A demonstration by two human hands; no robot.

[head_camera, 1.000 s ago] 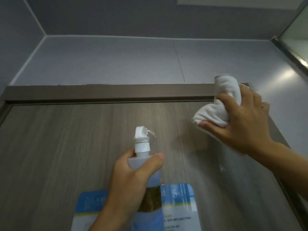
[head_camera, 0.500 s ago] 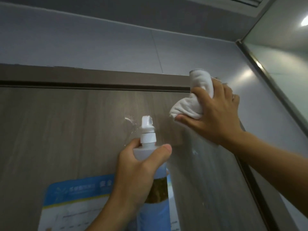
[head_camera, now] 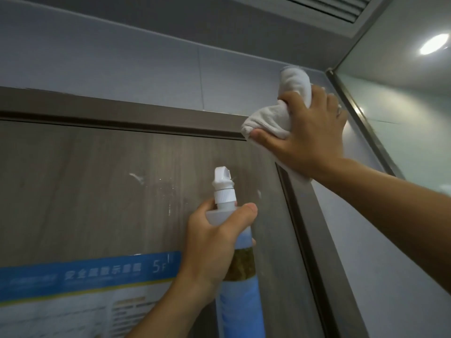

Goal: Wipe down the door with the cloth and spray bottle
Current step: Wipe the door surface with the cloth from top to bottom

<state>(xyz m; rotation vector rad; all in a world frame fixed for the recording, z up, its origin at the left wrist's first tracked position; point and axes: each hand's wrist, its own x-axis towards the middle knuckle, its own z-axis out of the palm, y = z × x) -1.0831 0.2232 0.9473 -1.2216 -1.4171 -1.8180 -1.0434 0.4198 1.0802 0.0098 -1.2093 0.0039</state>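
left arm (head_camera: 170,311): bare, sleeveless | right arm (head_camera: 390,203): bare | ring on right finger (head_camera: 339,109)

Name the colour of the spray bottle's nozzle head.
White, seen in the head view: the spray bottle has a white nozzle head.

wood-grain door (head_camera: 73,191) bears a blue-banded poster (head_camera: 85,289) and white spray flecks (head_camera: 138,178).

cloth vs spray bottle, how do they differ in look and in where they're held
The cloth is soft, white and bunched; the spray bottle is rigid, with a white nozzle and a blue and brown label. The right hand presses the cloth against the upper right corner of the door, at the frame; the left hand grips the bottle lower, upright in front of the panel, nozzle toward the wet streaks. Both are held, one per hand.
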